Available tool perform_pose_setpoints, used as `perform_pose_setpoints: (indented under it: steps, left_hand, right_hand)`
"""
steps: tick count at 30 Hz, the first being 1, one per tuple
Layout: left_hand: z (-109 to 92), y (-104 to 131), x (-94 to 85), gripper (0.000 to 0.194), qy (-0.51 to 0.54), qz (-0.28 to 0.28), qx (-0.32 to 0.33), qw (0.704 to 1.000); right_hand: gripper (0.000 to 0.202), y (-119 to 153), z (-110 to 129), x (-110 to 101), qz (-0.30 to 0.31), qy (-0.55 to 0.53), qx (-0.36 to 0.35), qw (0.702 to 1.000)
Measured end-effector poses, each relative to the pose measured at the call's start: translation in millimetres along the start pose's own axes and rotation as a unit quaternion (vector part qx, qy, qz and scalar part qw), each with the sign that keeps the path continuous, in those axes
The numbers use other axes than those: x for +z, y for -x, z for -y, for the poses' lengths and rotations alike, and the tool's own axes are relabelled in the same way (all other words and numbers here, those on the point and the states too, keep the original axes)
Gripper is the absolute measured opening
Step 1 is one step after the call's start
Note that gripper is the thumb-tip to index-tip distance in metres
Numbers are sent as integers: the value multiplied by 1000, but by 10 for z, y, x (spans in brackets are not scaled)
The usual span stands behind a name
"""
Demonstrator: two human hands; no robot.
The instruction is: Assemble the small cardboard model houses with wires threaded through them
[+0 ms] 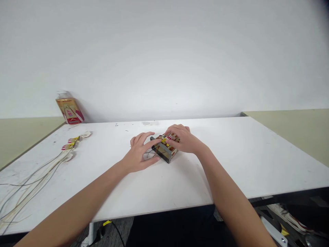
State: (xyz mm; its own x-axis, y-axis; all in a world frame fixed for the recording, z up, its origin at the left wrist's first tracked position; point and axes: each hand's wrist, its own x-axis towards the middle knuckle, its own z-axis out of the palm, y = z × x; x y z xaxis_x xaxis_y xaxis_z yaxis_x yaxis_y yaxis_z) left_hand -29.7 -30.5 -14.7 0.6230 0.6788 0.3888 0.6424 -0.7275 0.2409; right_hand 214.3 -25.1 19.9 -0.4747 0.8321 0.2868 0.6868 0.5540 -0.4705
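Note:
In the middle of the table lies a small brown, red and cream patterned box (174, 145) with a dark grey frame (161, 153) around its near end. My right hand (181, 138) rests over the top and far side of the box, fingers curled against it. A small yellow piece (164, 140) shows on top, between the fingertips of both hands. My left hand (140, 151) is at the framed end, thumb and fingers spread apart, with the index fingertip by the yellow piece. Thin dark wires or sticks (151, 153) cross the gap between its thumb and index finger.
A bottle with a gold and red label (70, 110) leans against the wall at the back left. Two yellow pieces with red-striped ends (71, 143) lie at the left beside long white and grey strands (38, 181). The table's front edge (154, 213) runs below my forearms.

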Motion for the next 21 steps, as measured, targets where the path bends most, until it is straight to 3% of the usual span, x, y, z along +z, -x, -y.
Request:
perform_pose_setpoints:
  steps: [12, 18, 21]
  left_hand:
    - [-7, 11, 25, 55, 2, 0, -5, 1000]
    - [-10, 16, 6, 80, 29, -101, 13, 994]
    - [-4, 12, -11, 74, 12, -90, 28, 995]
  right_hand:
    - [25, -73, -44, 19, 29, -26, 66, 997]
    - [28, -76, -76, 21, 32, -11, 64, 997]
    - [30, -74, -83, 17, 35, 0, 54, 998]
